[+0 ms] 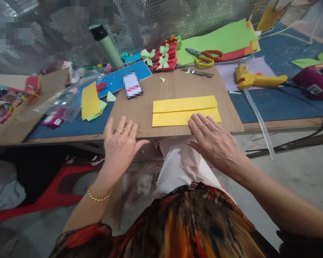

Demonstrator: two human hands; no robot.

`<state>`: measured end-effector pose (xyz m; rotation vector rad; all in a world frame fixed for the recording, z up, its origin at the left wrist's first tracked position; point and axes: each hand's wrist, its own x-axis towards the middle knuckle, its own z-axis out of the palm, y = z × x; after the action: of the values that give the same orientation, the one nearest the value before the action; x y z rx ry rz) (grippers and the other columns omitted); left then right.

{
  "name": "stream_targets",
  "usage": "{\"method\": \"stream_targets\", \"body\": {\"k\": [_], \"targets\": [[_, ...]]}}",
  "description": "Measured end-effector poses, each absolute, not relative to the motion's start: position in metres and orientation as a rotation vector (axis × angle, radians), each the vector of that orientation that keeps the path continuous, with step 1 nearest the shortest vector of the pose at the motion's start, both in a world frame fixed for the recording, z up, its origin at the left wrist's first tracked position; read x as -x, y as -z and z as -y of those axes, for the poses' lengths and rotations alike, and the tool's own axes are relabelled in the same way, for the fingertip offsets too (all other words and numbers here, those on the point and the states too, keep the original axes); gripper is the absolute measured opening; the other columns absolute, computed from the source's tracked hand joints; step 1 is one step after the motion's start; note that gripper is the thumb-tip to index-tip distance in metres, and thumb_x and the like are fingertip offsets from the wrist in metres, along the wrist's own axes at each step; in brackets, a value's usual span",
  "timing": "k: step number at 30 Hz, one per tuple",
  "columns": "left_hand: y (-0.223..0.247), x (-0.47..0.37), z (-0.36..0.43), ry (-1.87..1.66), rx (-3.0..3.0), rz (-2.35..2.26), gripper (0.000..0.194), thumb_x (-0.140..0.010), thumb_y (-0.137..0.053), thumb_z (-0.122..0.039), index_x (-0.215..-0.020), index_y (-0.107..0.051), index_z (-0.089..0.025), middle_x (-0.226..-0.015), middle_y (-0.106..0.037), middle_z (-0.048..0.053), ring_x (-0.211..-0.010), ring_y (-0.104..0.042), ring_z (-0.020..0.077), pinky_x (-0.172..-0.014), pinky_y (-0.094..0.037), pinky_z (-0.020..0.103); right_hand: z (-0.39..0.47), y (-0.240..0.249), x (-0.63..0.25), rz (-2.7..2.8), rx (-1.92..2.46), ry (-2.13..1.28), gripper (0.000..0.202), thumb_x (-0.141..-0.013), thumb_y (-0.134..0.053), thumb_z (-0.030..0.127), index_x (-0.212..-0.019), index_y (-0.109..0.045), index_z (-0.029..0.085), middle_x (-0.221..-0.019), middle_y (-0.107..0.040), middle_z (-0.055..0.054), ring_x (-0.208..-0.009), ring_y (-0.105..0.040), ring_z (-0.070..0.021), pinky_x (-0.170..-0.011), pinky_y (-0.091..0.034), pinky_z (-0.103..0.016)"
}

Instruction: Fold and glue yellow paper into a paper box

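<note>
A folded yellow sheet of paper (184,107) lies on the cardboard (174,82), with a fold edge running along its length. My right hand (211,138) rests flat with its fingertips on the sheet's near right corner, holding nothing. To the left of the paper, my left hand (121,141) lies over the cardboard's near left edge, fingers and thumb spread, a ring on it and nothing in it. Some cardboard separates that hand from the yellow sheet.
Behind the paper lie a craft knife (201,73), scissors (204,59) and red folded paper with green bows (165,55). A yellow glue gun (258,79) with its glue stick overhanging the edge is at right. A green bottle (107,48) stands at back left.
</note>
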<state>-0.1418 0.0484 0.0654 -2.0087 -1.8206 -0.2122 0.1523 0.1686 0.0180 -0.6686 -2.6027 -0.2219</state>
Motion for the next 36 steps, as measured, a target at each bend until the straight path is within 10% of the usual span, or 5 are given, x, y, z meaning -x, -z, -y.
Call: {"method": "stream_targets", "body": {"k": [5,10,14,24,36], "targets": [[-0.090,0.134,-0.067,0.353,1.953,2.050,0.041,-0.109,-0.059,-0.051,-0.088,-0.077,-0.022,-0.102,-0.085,0.011,-0.104,-0.077,0.0323,-0.101,-0.052,0.052,-0.168,-0.012,-0.150,2.592,0.714,0.186,0.065,-0.106,-0.062,0.026,-0.160,-0.050,-0.009,-0.163,-0.052,-0.038,-0.157,-0.051,-0.0458,-0.128,-0.045,-0.067],[-0.104,0.108,-0.136,0.375,2.201,2.456,0.056,-0.101,-0.067,-0.050,-0.056,-0.046,-0.023,-0.056,-0.049,-0.002,-0.056,-0.041,0.0137,-0.059,-0.027,0.033,-0.168,-0.014,-0.149,2.604,0.724,0.210,0.064,-0.106,-0.063,0.025,-0.160,-0.051,-0.007,-0.164,-0.052,-0.036,-0.158,-0.052,-0.0430,-0.130,-0.046,-0.063],[-0.111,0.107,-0.169,0.072,2.322,2.628,0.070,-0.094,-0.074,-0.050,-0.045,-0.032,-0.024,-0.049,-0.026,-0.005,-0.052,-0.027,0.0115,-0.058,-0.019,0.034,-0.166,-0.016,-0.148,2.609,0.723,0.310,0.058,-0.105,-0.062,0.018,-0.155,-0.054,-0.010,-0.161,-0.055,-0.036,-0.154,-0.055,-0.0439,-0.128,-0.048,-0.060],[-0.119,0.107,-0.175,-0.239,2.332,2.650,0.058,-0.087,-0.079,-0.059,-0.057,-0.042,-0.026,-0.055,-0.034,-0.003,-0.063,-0.046,0.0182,-0.062,-0.033,0.033,-0.165,-0.003,-0.143,2.521,0.685,0.429,0.055,-0.102,-0.062,0.013,-0.152,-0.056,-0.010,-0.158,-0.058,-0.038,-0.152,-0.058,-0.0436,-0.124,-0.053,-0.060],[-0.121,0.131,-0.168,-0.237,2.472,2.622,0.053,-0.086,-0.073,-0.045,-0.051,-0.039,-0.023,-0.059,-0.034,-0.005,-0.058,-0.029,0.0121,-0.059,-0.022,0.033,-0.169,-0.006,-0.144,2.512,0.648,0.513,0.051,-0.101,-0.059,0.009,-0.149,-0.059,-0.010,-0.154,-0.063,-0.035,-0.145,-0.065,-0.0416,-0.120,-0.057,-0.056]]}}
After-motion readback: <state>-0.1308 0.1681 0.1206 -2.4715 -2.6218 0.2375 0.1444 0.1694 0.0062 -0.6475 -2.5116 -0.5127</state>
